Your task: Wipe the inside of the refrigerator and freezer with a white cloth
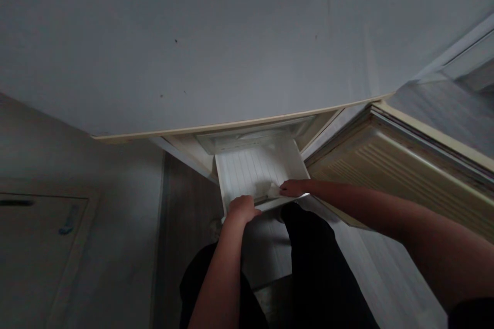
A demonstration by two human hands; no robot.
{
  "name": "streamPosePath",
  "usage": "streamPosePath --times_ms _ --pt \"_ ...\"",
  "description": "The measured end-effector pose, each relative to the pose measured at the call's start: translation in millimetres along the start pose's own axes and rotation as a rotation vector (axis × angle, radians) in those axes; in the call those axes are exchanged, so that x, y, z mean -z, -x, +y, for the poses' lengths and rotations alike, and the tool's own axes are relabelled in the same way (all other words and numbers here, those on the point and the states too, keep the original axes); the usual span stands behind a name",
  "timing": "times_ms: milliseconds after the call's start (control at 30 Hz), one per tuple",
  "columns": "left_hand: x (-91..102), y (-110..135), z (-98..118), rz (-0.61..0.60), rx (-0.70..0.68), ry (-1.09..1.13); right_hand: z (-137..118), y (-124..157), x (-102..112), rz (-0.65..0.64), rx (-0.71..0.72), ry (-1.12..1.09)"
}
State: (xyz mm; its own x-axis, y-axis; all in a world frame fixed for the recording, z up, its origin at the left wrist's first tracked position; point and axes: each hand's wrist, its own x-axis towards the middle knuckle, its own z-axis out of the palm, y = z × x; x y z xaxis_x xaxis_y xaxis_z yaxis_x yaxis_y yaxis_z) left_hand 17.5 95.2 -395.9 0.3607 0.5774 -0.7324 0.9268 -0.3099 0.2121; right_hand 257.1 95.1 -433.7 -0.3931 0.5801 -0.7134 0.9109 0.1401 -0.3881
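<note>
A white drawer with a ribbed bottom is pulled out from the lower opening of a fridge-like cabinet. My left hand is closed over the drawer's front edge near its left corner. Inside, close to the front wall, my right hand presses a crumpled white cloth or tissue against the drawer. Which of the two it is, I cannot tell. The fingertips of my right hand are partly hidden.
To the right, the cabinet's door stands swung open, its yellowed ribbed inner side facing me. A pale wall panel rises above the opening. My legs are bent just below the drawer, over the wood-look floor. Another small door is at left.
</note>
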Motion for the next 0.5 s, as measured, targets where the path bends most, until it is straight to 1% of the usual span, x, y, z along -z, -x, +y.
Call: streamPosePath --times_ms 67,167,233,267,333,400,500 --pt "-0.6 -0.7 -0.3 -0.006 0.001 -0.011 5.6 7.0 8.9 0.033 0.035 0.111" --pt "0.0 -0.6 -0.5 -0.014 -0.003 -0.023 21.8 13.5 16.2 0.145 0.101 0.431" --pt "1.1 -0.6 0.0 -0.018 -0.006 -0.029 35.4 11.8 12.7 0.166 0.066 0.593" --pt "1.7 -0.7 0.3 -0.021 -0.007 -0.031 42.6 9.0 9.0 0.169 0.029 0.608" --pt "2.4 -0.9 0.6 -0.025 -0.009 -0.036 56.6 -0.1 0.9 0.211 -0.022 0.569" --pt "2.4 -1.1 0.5 -0.029 -0.009 -0.037 68.8 -12.9 -3.8 0.299 -0.033 0.504" --pt "1.5 -1.2 0.0 -0.03 -0.012 -0.032 82.3 -35.9 -1.2 0.429 -0.047 0.436"
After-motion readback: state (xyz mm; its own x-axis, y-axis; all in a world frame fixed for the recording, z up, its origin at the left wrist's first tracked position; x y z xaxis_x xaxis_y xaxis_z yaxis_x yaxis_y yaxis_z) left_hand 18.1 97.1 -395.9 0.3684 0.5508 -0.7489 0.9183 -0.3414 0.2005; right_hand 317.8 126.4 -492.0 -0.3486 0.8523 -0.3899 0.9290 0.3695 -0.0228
